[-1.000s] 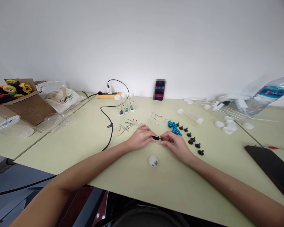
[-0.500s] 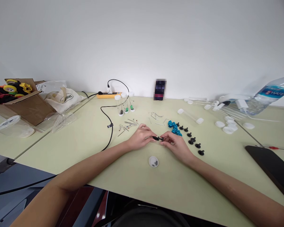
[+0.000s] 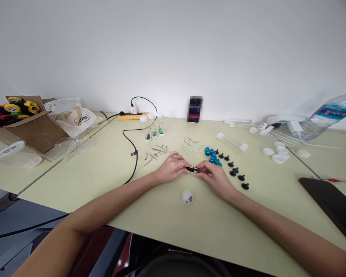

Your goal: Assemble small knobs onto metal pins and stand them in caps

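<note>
I see a small black part (image 3: 192,169) pinched between my two hands, just above the pale green tabletop (image 3: 161,219) near its middle. My left hand (image 3: 170,168) has its fingers closed on the part's left end, and a thin metal pin seems to run under that hand, though it is too small for me to be sure. My right hand (image 3: 212,175) has its fingers closed on the part's right end; both wrists rest on the tabletop.

Just in front of my hands lies a small white cap (image 3: 187,197), open side up, with a few dark bits inside. Just beyond my right hand sits a cluster of blue knobs (image 3: 212,155), and from there a row of black knobs (image 3: 235,172) trails off to the right. Beyond my left hand lie loose metal pins (image 3: 155,152) and a black cable (image 3: 132,145) that leads back to an orange power strip (image 3: 132,115) at the wall. Three clear tubes with white caps (image 3: 153,127) stand near the strip.

Far left, a cardboard box (image 3: 29,129) holds coloured toys, with a cloth bag (image 3: 78,120) beside it. Far right, a water bottle (image 3: 330,115) lies on its side near scattered white lids (image 3: 278,154), and a dark flat slab (image 3: 331,204) lies at the tabletop's edge.
</note>
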Tool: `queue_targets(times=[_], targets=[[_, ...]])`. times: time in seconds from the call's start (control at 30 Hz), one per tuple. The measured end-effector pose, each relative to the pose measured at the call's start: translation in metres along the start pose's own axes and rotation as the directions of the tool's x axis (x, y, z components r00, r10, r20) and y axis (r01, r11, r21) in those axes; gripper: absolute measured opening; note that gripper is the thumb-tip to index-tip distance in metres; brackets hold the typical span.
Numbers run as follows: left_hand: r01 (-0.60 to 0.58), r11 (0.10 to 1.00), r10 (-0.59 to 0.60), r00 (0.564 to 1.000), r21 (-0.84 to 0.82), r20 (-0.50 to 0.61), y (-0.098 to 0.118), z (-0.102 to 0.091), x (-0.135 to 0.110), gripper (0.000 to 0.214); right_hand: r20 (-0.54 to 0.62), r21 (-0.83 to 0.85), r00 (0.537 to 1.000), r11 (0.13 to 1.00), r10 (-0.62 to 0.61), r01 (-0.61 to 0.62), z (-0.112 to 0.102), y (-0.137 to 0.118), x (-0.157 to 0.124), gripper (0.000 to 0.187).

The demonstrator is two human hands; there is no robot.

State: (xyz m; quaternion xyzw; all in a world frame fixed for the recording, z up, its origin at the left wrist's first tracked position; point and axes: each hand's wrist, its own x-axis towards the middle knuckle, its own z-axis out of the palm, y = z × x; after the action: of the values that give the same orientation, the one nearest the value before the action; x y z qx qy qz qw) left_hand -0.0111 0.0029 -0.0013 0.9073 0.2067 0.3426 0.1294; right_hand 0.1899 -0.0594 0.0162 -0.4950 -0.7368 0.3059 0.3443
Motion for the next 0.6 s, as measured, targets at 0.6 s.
queue_targets(times=[0.6], targets=[[0.009, 1.0, -0.009, 1.0, 0.006, 0.015, 0.0025, -0.0022, 0.001, 0.02, 0.046, -0.007, 0.999, 1.0, 0.026, -0.026, -0.0006, -0.0061, -0.0011, 0.03]])
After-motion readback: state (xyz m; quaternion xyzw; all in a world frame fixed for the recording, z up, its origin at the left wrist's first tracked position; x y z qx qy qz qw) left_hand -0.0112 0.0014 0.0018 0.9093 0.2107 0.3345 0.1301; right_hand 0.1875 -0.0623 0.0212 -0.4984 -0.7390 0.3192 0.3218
